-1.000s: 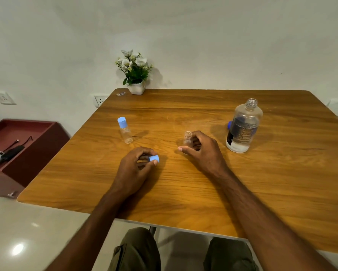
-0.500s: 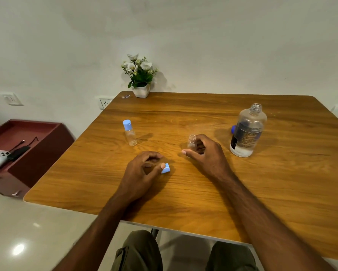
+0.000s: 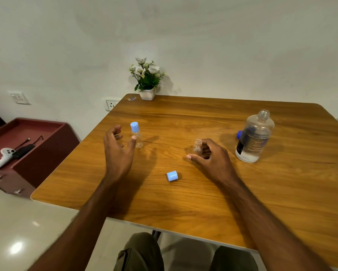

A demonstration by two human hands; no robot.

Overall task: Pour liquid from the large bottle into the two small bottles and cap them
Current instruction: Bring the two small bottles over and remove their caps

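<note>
While its fingers are spread and loosely curved, gripping nothing, the left hand [image 3: 116,147] hangs just above the wooden table [image 3: 213,194] with its opening turned toward the capped small bottle [image 3: 137,136]. That bottle stands upright, its long axis vertical, directly beyond the thumb tip, which overlaps it in the head view; whether thumb and bottle touch cannot be told. It lies forward and slightly right of the palm, far nearer this hand than the other. The left forearm reaches forward from the near table edge, wrist roughly straight. Across from it, the right hand [image 3: 210,156] has its fingers curled round the open small bottle [image 3: 197,146], which stands upright with no cap, thumb stretched out to the left. A loose light-blue cap [image 3: 172,176] lies on its side between the two hands, nearer the person. Farther right stands the uncapped large bottle [image 3: 254,136], a little liquid at its bottom, with a dark blue cap [image 3: 240,134] just behind it.
</note>
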